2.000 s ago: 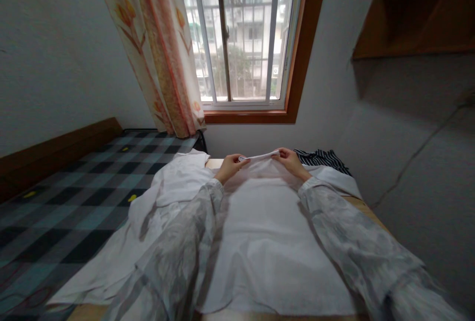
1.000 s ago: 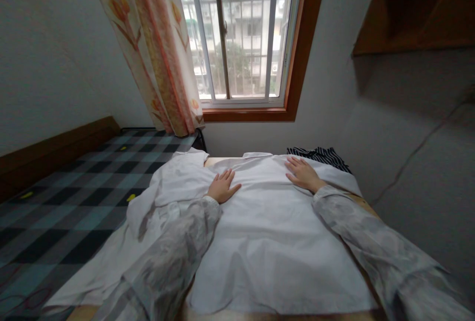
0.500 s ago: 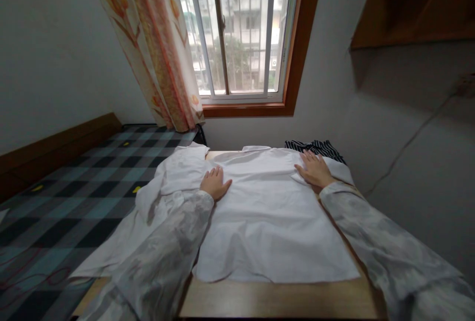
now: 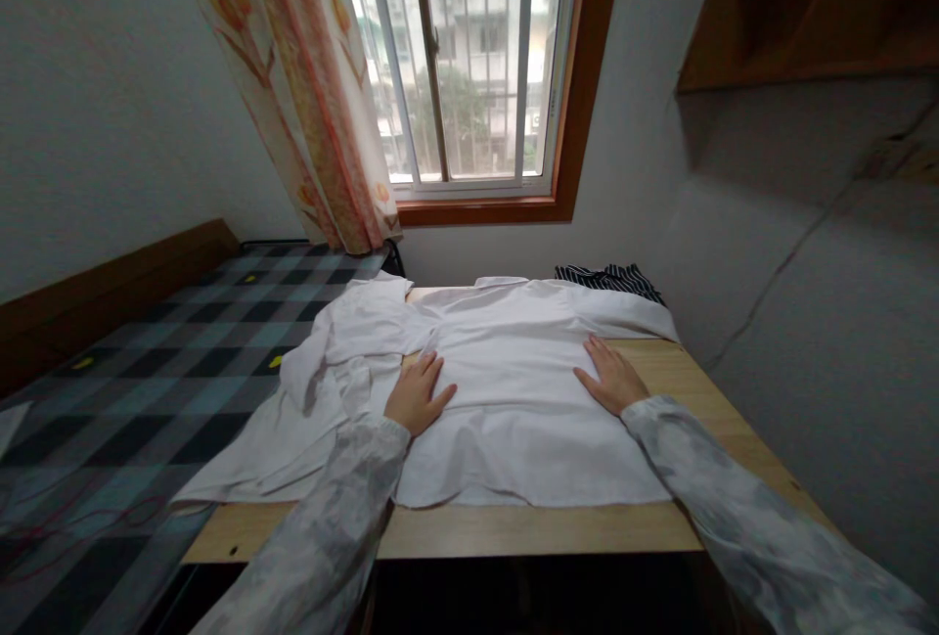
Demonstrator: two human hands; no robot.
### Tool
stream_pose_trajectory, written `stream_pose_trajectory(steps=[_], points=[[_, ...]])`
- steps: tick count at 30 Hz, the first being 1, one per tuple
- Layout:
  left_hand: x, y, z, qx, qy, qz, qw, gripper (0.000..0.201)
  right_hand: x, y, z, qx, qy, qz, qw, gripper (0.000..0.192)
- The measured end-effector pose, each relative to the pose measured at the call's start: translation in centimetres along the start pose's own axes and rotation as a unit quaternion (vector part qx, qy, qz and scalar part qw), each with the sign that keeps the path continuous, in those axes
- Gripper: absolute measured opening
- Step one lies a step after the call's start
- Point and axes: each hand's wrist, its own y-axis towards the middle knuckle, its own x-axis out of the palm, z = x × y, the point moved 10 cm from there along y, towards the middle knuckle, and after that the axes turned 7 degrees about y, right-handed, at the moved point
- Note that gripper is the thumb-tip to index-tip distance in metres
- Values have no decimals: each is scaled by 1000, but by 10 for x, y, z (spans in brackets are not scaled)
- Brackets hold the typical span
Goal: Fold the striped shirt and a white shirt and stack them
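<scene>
A white shirt lies spread on a light wooden table, its hem toward me and its collar at the far edge. My left hand rests flat on the shirt's left side edge, fingers apart. On the opposite side edge, my right hand lies flat with spread fingers. The right sleeve of the shirt stretches out along the table's far edge. To the left, another white garment lies rumpled, partly beside the spread shirt and partly behind my left sleeve.
A black-and-white striped cloth sits at the far right corner of the table. On the left is a bed with a checked cover. Ahead are a window and a flowered curtain. A wooden shelf hangs upper right.
Both hands have slid toward me along the shirt's sides, staying flat. My right hand has left the sleeve area. The view has shifted slightly, showing more of the table's front edge.
</scene>
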Motion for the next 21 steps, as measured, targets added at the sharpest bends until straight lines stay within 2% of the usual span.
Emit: stream_pose_trajectory(steps=[2, 4, 7, 9, 11, 14, 15, 17, 19, 21], points=[[-14, -10, -12, -55, 8, 50, 997, 56, -12, -3, 12, 37, -4, 46, 998, 75], [-25, -20, -23, -121, 33, 74, 989, 50, -22, -7, 21, 68, -2, 83, 994, 67], [-29, -28, -33, -181, 33, 55, 981, 36, -31, -9, 22, 78, 17, 106, 991, 34], [-23, -27, -34, -188, -25, 21, 982, 22, -35, -10, 23, 91, 69, 106, 988, 23], [-19, -25, -35, -200, -98, 3, 975, 17, -39, -13, 30, 131, 150, 111, 974, 26], [-18, -24, -46, -262, -211, 27, 941, 21, -46, -23, 44, 205, 257, 113, 938, 40], [-16, -25, -50, -287, -258, 30, 922, 24, -46, -26, 46, 219, 285, 94, 928, 43], [-7, -31, -51, -319, -351, 2, 881, 35, -39, -31, 41, 219, 350, 2, 911, 47], [1, -38, -39, -300, -418, -76, 854, 48, -28, -42, 28, 197, 408, -119, 883, 48], [4, -50, -21, -250, -456, -170, 837, 56, -25, -55, 20, 188, 449, -184, 854, 47]])
